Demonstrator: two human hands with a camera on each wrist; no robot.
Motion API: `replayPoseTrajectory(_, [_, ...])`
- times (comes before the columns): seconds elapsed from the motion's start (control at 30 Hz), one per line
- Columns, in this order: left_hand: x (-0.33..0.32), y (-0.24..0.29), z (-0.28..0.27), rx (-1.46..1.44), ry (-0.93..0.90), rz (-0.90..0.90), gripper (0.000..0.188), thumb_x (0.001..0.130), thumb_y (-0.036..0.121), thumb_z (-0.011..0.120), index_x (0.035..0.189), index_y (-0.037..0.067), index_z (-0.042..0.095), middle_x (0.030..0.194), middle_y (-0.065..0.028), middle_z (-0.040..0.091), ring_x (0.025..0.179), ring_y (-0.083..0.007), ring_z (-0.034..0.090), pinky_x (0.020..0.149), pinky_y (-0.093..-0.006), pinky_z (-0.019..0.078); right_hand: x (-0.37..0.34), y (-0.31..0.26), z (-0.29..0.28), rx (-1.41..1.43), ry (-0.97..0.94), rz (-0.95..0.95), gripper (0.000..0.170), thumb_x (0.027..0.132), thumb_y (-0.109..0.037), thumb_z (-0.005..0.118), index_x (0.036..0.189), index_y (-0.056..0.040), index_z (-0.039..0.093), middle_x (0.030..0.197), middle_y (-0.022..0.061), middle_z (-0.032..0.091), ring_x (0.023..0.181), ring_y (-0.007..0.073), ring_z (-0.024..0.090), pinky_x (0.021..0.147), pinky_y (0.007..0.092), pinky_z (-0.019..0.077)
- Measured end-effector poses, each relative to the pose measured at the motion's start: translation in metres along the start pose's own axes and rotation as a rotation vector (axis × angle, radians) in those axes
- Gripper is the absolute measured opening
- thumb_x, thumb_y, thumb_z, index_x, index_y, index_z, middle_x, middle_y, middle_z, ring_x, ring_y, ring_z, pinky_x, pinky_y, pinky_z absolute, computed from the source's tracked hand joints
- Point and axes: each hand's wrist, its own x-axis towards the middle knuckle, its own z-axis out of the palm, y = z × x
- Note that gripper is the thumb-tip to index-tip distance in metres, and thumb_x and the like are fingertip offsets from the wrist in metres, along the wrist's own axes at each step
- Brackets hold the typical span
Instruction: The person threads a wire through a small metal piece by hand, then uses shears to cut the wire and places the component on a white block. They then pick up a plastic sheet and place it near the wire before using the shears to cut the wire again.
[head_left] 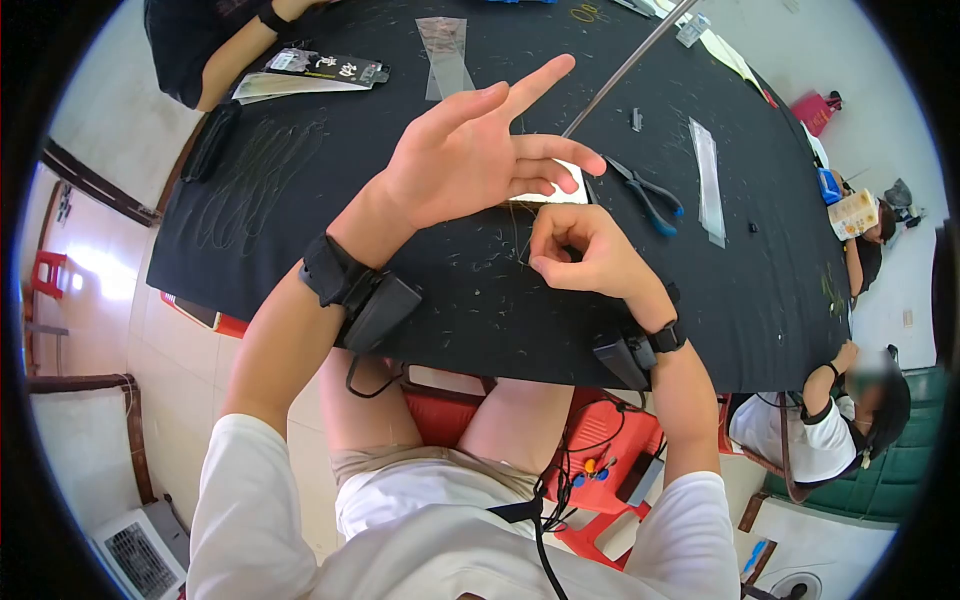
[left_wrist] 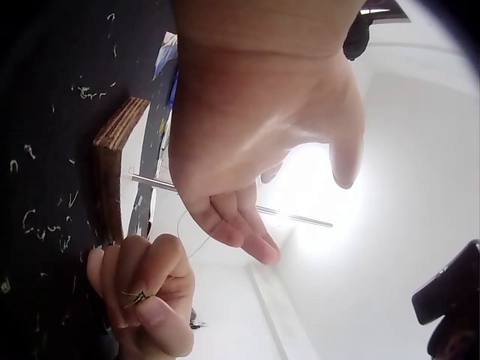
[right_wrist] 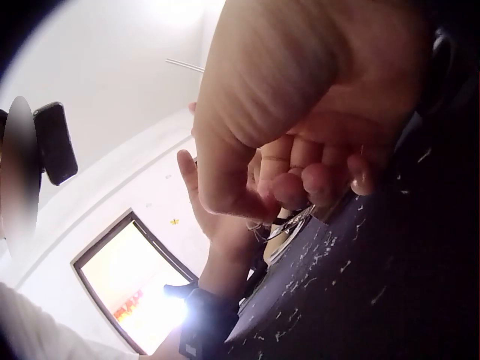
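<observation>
Two bare hands are raised over a black-clothed counter (head_left: 450, 320). The right hand (head_left: 585, 250) has its grip together, thumb and forefinger clamped on a fine dark wisp of strands (left_wrist: 137, 298), which lies at the fingertips just beside a white-faced plywood block (left_wrist: 112, 172). The left hand (head_left: 460, 165) has its grip apart, thumb and forefinger extended; in the head view it covers part of the block. A metal rod (head_left: 625, 72) rises obliquely from the block's face, passing close behind the left fingers and standing in their way on the far side. Blue-handled pliers (head_left: 634, 180) lie to the right of the block, near the right hand, with a clear plastic strip (head_left: 708, 180) beyond. At left are loose loops of thread (head_left: 250, 190), a printed packet (head_left: 325, 68) and another person's arm (head_left: 232, 65); pale clippings (head_left: 485, 265) litter the cloth.
</observation>
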Motion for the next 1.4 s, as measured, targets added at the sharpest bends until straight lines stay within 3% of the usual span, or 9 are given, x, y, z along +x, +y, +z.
replayPoseTrajectory(0.43, [0.0, 0.0, 0.001, 0.016, 0.227, 0.206, 0.07, 0.083, 0.038, 0.042, 0.14, 0.016, 0.009, 0.127, -0.024, 0.037, 0.103, -0.0234, 0.048, 0.092, -0.0315, 0.0331, 0.0, 0.001, 0.0, -0.037, -0.035, -0.032, 0.008, 0.07, -0.01, 0.061, 0.07, -0.0065, 0.054, 0.059, -0.007, 0.048, 0.052, 0.0016, 0.041, 0.049, 0.0183, 0.0289])
replayPoseTrajectory(0.5, [-0.002, 0.003, 0.001, -0.058, 0.216, 0.19, 0.066, 0.084, 0.035, 0.04, 0.139, 0.008, 0.015, 0.111, -0.0176, 0.05, 0.092, -0.0197, 0.049, 0.087, -0.028, 0.036, 0.0, 0.001, -0.001, -0.041, -0.037, -0.028, 0.008, 0.07, -0.01, 0.062, 0.071, -0.0062, 0.054, 0.06, -0.0068, 0.049, 0.053, 0.0016, 0.042, 0.05, 0.0182, 0.0302])
replayPoseTrajectory(0.53, [-0.002, 0.004, 0.002, -0.059, 0.219, 0.188, 0.066, 0.084, 0.035, 0.04, 0.139, 0.008, 0.015, 0.111, -0.0176, 0.05, 0.092, -0.0197, 0.049, 0.087, -0.028, 0.036, 0.0, 0.001, -0.001, -0.047, -0.038, -0.023, 0.009, 0.07, -0.011, 0.062, 0.071, -0.0059, 0.055, 0.061, -0.0065, 0.049, 0.054, 0.0015, 0.043, 0.05, 0.0182, 0.0315])
replayPoseTrajectory(0.63, [-0.005, 0.008, -0.001, -0.096, 0.297, 0.193, 0.059, 0.086, 0.03, 0.038, 0.134, -0.002, 0.023, 0.078, -0.0057, 0.055, 0.07, -0.0115, 0.047, 0.071, -0.022, 0.0384, -0.001, 0.002, -0.008, 0.013, 0.01, 0.005, 0.009, 0.07, -0.011, 0.062, 0.072, -0.0055, 0.055, 0.063, -0.0057, 0.052, 0.056, 0.0018, 0.045, 0.052, 0.0177, 0.0351])
replayPoseTrajectory(0.7, [-0.008, 0.011, -0.005, -0.142, 0.288, 0.234, 0.054, 0.087, 0.027, 0.037, 0.129, -0.007, 0.031, 0.054, 0.0032, 0.044, 0.052, -0.005, 0.039, 0.058, -0.0188, 0.0339, 0.0, 0.008, -0.021, 0.006, 0.078, -0.046, 0.008, 0.07, -0.011, 0.062, 0.073, -0.006, 0.056, 0.065, -0.0044, 0.053, 0.058, 0.003, 0.048, 0.054, 0.0171, 0.0377])
replayPoseTrajectory(0.83, [-0.007, 0.009, -0.011, -0.027, 0.25, 0.233, 0.049, 0.089, 0.026, 0.035, 0.126, -0.006, 0.036, 0.046, 0.0068, 0.033, 0.042, -0.0028, 0.03, 0.049, -0.0176, 0.0287, -0.004, 0.007, -0.046, 0.116, 0.298, -0.137, 0.004, 0.073, -0.009, 0.058, 0.074, -0.0062, 0.055, 0.062, -0.0034, 0.05, 0.054, 0.0031, 0.044, 0.05, 0.017, 0.0351])
replayPoseTrajectory(0.97, [-0.002, 0.001, -0.003, 0.352, 0.254, 0.144, 0.043, 0.088, 0.021, 0.04, 0.123, -0.005, 0.042, 0.049, 0.0068, 0.036, 0.043, -0.0007, 0.031, 0.044, -0.016, 0.0258, -0.005, 0.008, -0.05, 0.124, 0.367, -0.163, 0.004, 0.074, -0.008, 0.057, 0.073, -0.0045, 0.055, 0.062, -0.0033, 0.049, 0.052, 0.0029, 0.042, 0.047, 0.0168, 0.0314])
replayPoseTrajectory(1.07, [0.001, 0.0, 0.008, 0.751, 0.379, 0.098, 0.034, 0.082, 0.01, 0.052, 0.115, 0.003, 0.054, 0.066, 0.005, 0.051, 0.044, 0.0015, 0.035, 0.039, -0.0137, 0.0256, -0.005, 0.005, -0.047, 0.144, 0.358, -0.163, 0.004, 0.075, -0.008, 0.056, 0.073, -0.0044, 0.055, 0.061, -0.0033, 0.049, 0.052, 0.003, 0.041, 0.047, 0.0167, 0.0312])
replayPoseTrajectory(1.4, [0.003, -0.007, 0.009, 1.084, 0.31, -0.153, 0.028, 0.076, 0.015, 0.063, 0.103, 0.009, 0.062, 0.076, -0.0013, 0.065, 0.04, 0.001, 0.039, 0.036, -0.0138, 0.0306, -0.006, -0.002, -0.038, 0.251, 0.257, -0.073, 0.007, 0.075, -0.01, 0.058, 0.072, -0.0035, 0.057, 0.058, -0.0027, 0.048, 0.048, 0.0036, 0.041, 0.045, 0.0174, 0.0305])
